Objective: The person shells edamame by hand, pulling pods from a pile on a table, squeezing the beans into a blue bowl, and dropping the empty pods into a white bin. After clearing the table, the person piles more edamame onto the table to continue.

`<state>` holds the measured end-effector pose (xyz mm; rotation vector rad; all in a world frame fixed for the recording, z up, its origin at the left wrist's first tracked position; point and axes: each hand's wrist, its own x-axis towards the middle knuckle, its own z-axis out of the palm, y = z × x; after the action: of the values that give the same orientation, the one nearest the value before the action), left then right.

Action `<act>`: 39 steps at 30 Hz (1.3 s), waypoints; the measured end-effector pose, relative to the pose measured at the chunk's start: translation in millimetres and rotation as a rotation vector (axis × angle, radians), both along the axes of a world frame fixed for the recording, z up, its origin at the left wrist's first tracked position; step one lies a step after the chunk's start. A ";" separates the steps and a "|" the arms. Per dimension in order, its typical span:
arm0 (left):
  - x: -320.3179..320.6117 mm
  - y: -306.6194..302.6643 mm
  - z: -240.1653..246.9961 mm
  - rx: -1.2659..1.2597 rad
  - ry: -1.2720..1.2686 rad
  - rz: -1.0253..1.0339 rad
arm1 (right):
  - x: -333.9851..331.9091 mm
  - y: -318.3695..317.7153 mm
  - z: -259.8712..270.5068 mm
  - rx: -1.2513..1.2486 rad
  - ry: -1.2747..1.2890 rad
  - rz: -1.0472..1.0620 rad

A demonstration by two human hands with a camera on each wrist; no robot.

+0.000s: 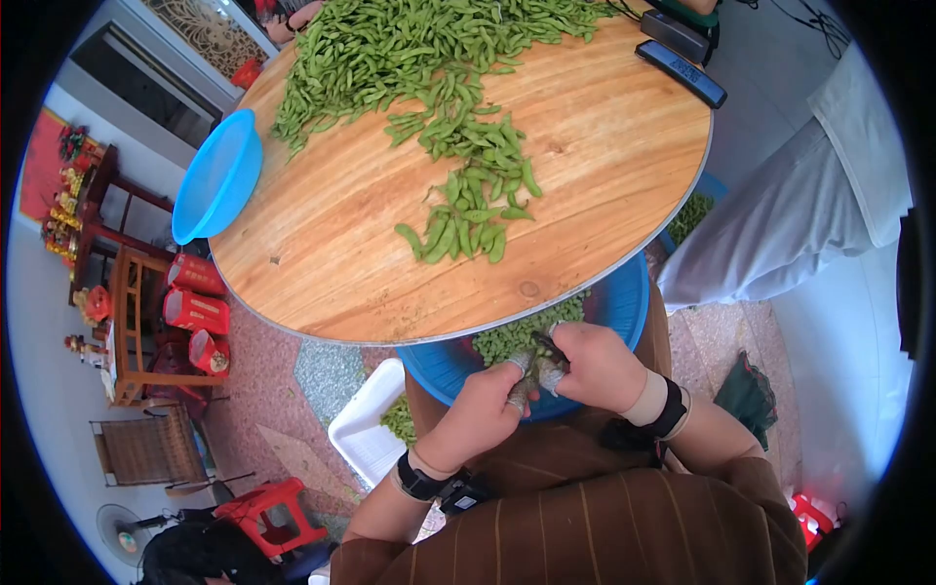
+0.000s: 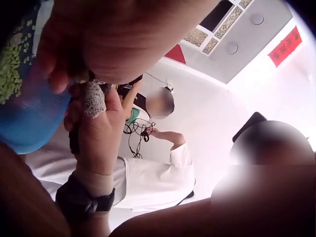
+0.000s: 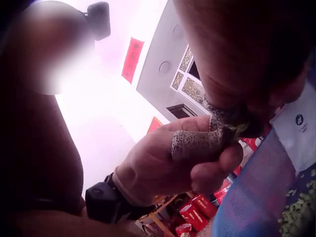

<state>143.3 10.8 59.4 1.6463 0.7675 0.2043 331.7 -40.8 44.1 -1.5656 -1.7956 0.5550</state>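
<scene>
Over a blue basin of shelled green soybeans, both hands meet fingertip to fingertip. The left hand pinches a green soybean pod, mostly covered by fingers. My right hand grips at the same spot, its fingers curled against the left fingertips. Speckled grey wraps cover the left thumb and a finger; a similar wrap shows on the right thumb. Unshelled pods trail across the round wooden table toward a large heap at its far side.
The table's edge overhangs the basin's far part. An upright blue plastic bowl leans at the table's left edge. A white tray with green pods stands low on the left. To the right, a person in pale clothing is close; a phone-like device lies on the table.
</scene>
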 end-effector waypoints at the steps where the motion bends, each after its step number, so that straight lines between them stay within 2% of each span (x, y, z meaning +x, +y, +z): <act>1: -0.2 -0.7 -0.9 0.027 0.024 -0.015 | 0.9 0.9 -1.9 -0.003 0.002 0.001; 5: -6.2 1.8 -2.2 -0.115 0.013 -0.004 | 5.7 5.5 -6.9 -0.109 0.010 0.071; 7: -9.8 0.3 -6.9 -0.365 -0.011 0.162 | 4.9 5.8 -11.1 -0.118 0.030 0.086; 8: -12.4 0.1 -10.8 -0.364 -0.011 0.166 | 5.3 6.9 -13.7 -0.068 -0.047 0.017; 10: -17.4 0.1 -17.5 -0.421 0.000 0.376 | 3.2 7.5 -11.8 -0.013 -0.126 -0.046; 11: -17.9 0.2 -17.5 -0.418 -0.005 0.383 | 0.1 4.5 -5.9 -0.005 -0.101 -0.039; 13: -17.1 0.1 -17.0 -0.136 0.218 0.294 | -3.2 3.6 -2.0 0.007 -0.083 -0.022; 14: -17.0 -0.7 -16.8 -0.133 0.211 0.301 | -3.9 5.0 -2.1 -0.062 -0.006 0.077; 15: -17.0 -2.1 -16.6 -0.078 0.155 0.203 | -4.6 6.0 -2.9 -0.132 0.069 0.173; 16: -16.9 -2.1 -15.9 -0.022 0.100 0.105 | -5.3 5.5 -8.4 -0.169 0.132 0.210; 17: -16.5 -1.1 -11.9 -0.017 0.093 0.110 | -5.5 6.1 -6.0 -0.165 0.124 0.215; 19: -16.3 -1.5 0.2 -0.260 -0.055 0.022 | -5.5 6.3 1.5 -0.367 0.542 0.250; 20: -15.4 -2.0 3.8 -0.261 -0.061 0.027 | -4.6 6.0 3.8 -0.370 0.537 0.254; 22: -12.6 -0.8 8.0 -0.493 -0.198 0.002 | 0.0 5.9 7.9 -0.893 1.182 0.311; 23: -12.8 1.1 7.4 -0.490 -0.208 0.003 | 1.7 6.2 9.8 -0.893 1.171 0.311; 25: -16.8 5.7 5.2 -0.660 -0.300 0.092 | 2.7 3.5 11.6 -0.882 1.348 0.256; 26: -22.3 7.6 4.3 -0.661 -0.310 0.093 | 2.4 3.3 6.4 -0.886 1.338 0.253; 28: -43.9 10.6 2.6 -0.555 -0.259 0.268 | 2.3 6.0 -8.6 -0.226 0.498 0.215; 29: -58.7 11.8 2.9 -0.512 -0.223 0.319 | 4.4 7.7 -3.8 -0.230 0.491 0.221; 30: -76.8 12.4 3.1 -0.470 -0.184 0.371 | 6.7 9.3 6.2 -0.170 0.204 0.203; 31: -97.8 13.2 -0.5 -0.320 -0.056 0.380 | 7.9 10.9 16.2 -0.106 -0.077 0.182; 32: -119.4 13.5 -6.4 -0.169 0.076 0.383 | 6.3 15.3 26.4 -0.108 -0.074 0.184; 34: -154.4 8.9 -17.4 0.491 0.644 0.252 | -1.0 33.2 47.3 -0.103 0.084 -0.020; 35: -159.6 3.5 -20.0 0.492 0.646 0.251 | -3.8 45.2 54.1 -0.102 0.086 -0.021; 37: -167.1 -4.3 -22.4 0.678 1.037 0.370 | -8.4 71.7 66.2 0.068 -0.012 -0.136; 39: -169.5 -3.2 -26.9 0.644 0.965 0.379 | -9.6 98.2 61.9 0.092 -0.098 -0.182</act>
<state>-26.2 7.6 32.5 2.1941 1.8991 -0.1216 322.0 57.4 106.0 -1.6968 -1.7016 0.3101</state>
